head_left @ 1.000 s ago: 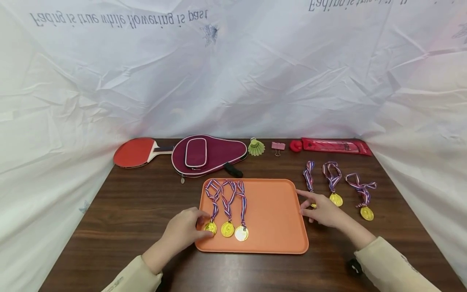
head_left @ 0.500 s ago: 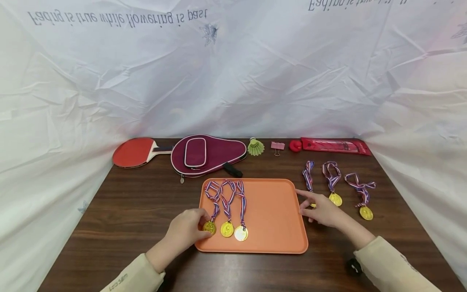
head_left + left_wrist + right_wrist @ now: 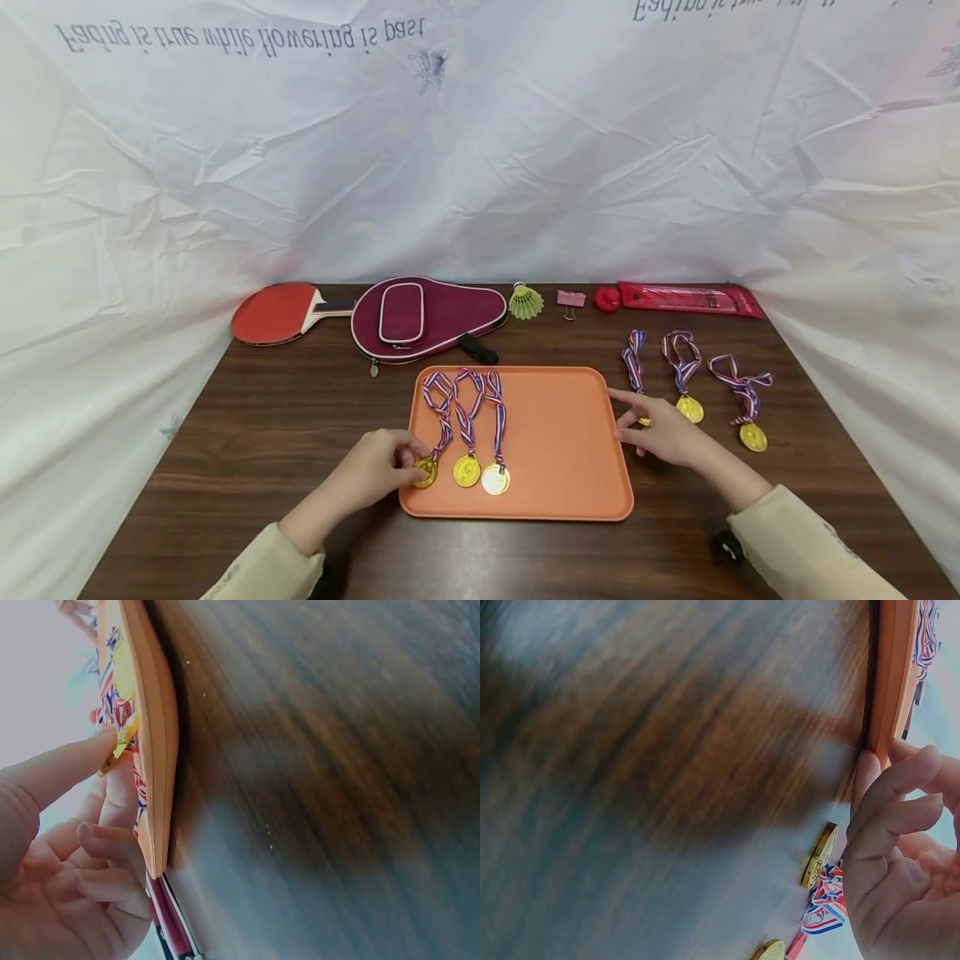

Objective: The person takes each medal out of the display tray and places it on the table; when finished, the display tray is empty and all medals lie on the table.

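Observation:
At the left end of the orange tray (image 3: 558,442), my left hand (image 3: 371,471) pinches a gold medal (image 3: 124,742) between thumb and forefinger. That disc is tilted up at the rim, and its striped ribbon (image 3: 440,400) trails across the tray. Two other gold medals (image 3: 467,472) lie in the tray to its right, ribbons pointing away. My right hand (image 3: 660,429) holds the tray's right edge, with thumb and forefinger at the rim (image 3: 894,682) and the other fingers curled. Beside it lie three more medals (image 3: 753,437) on the table, one partly hidden by the hand.
Along the back of the dark wooden table (image 3: 285,417) lie a red table tennis bat (image 3: 276,315), a maroon bat case (image 3: 465,310), a yellow-green shuttlecock (image 3: 527,302), a pink binder clip (image 3: 571,302), a small red object (image 3: 607,299) and a red packet (image 3: 690,300). White cloth rises behind.
My left hand has shifted slightly left, bringing the pinched medal's disc toward the tray's left rim, away from the other two. My right hand has stayed at the tray's edge.

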`<state>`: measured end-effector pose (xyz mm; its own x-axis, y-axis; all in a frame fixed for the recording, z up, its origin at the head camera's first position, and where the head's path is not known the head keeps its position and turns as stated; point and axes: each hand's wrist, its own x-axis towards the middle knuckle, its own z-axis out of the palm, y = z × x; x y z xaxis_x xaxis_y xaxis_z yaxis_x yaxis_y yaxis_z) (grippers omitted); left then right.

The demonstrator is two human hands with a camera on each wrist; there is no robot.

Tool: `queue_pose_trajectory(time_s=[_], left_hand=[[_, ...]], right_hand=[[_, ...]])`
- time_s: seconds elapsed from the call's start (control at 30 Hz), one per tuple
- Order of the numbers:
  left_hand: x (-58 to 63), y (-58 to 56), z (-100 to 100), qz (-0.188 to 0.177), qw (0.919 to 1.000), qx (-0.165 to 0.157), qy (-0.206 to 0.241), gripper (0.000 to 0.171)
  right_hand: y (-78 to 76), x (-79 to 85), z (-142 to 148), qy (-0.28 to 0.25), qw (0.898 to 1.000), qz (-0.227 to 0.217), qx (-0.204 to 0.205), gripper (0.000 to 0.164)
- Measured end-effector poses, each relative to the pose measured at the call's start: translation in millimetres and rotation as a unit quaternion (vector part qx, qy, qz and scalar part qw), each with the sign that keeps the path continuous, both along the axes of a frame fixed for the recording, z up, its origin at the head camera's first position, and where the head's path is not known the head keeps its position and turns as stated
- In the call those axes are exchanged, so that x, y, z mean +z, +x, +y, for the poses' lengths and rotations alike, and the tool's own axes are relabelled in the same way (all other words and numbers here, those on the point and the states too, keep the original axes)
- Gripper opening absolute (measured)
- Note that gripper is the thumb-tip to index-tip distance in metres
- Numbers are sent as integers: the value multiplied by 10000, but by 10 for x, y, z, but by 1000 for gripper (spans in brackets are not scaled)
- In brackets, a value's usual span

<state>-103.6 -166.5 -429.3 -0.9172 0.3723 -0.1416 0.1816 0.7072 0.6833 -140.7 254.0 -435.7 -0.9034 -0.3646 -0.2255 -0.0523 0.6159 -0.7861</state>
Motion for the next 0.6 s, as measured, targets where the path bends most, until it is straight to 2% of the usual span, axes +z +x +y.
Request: queue_pose_trajectory(time_s=[0.1,0.17,0.33,0.6], left_hand=[[18,-7,-33,-61,9998,50,206,14],[30,-16,-56,23,9996,110,276,14],[103,-44,-121,390,9979,188,473,13],[310,-97,-278,1028,9924,314,599,16]], right_hand=[[3,-5,1,11,10000,-10,-26,63],[5,-8,1,15,10000,-6,-37,62],[0,-6,-1,21,10000,-27,-45,62],[6,9,-5,41,10000,-40,-40,63]])
